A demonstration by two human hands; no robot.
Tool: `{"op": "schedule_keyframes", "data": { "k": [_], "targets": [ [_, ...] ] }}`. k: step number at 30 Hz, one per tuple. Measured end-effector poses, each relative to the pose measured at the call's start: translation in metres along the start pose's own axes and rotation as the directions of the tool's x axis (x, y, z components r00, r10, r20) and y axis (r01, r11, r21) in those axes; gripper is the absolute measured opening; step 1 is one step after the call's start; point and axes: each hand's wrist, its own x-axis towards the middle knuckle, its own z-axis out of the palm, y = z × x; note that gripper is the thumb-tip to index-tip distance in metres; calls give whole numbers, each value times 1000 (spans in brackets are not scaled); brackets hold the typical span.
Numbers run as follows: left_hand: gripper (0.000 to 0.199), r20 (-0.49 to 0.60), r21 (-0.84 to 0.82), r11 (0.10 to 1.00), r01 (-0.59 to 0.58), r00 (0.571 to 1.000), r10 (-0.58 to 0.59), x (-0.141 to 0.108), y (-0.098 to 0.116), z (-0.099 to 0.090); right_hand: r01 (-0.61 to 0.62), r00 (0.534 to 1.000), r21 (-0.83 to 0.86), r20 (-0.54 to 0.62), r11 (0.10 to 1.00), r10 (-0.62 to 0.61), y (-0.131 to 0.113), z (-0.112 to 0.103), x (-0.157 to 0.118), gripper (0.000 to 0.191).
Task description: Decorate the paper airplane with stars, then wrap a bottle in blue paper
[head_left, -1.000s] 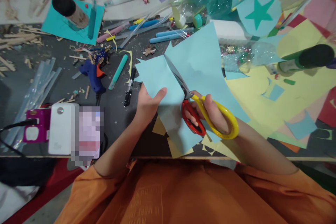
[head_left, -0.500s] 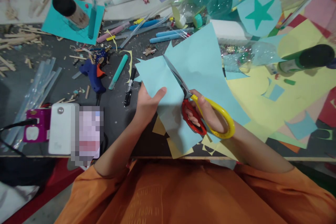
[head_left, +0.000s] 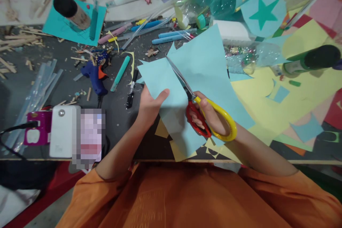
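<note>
A large sheet of light blue paper [head_left: 199, 58] lies across the middle of the table, partly cut. My left hand [head_left: 151, 105] pinches its left part, thumb on top and fingers hidden underneath. Scissors [head_left: 190, 95] with one red and one yellow handle are in my right hand [head_left: 210, 115], fingers through the red loop and thumb side in the yellow one. Their blades point up and left along the cut in the paper and look nearly closed. A black marker [head_left: 131, 91] lies just left of my left hand.
To the left are a blue glue gun [head_left: 94, 76], a teal marker [head_left: 120, 73], a white power bank [head_left: 63, 131] and glue sticks [head_left: 37, 96]. Plastic bottles [head_left: 224, 0] crowd the back right. Yellow paper [head_left: 256, 96] and scraps cover the right side. A black-capped bottle [head_left: 311, 58] lies there.
The scissors' handles have drawn slightly closer together as my right hand squeezed, bringing the yellow loop a little to the left. My left hand and the paper stay nearly in place.
</note>
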Motion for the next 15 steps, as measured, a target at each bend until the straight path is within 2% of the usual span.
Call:
{"op": "schedule_keyframes", "data": {
  "k": [6, 15],
  "targets": [
    [55, -18, 3, 1000, 29, 999, -29, 0, 2, -1, 51, 999, -24, -5, 998, -52, 5, -3, 0, 48],
    [56, 19, 25, 1000, 19, 1000, -19, -1, 1, -2, 71, 997, -32, 2, 997, -71, 1, -4, 0, 46]
  ]
}}
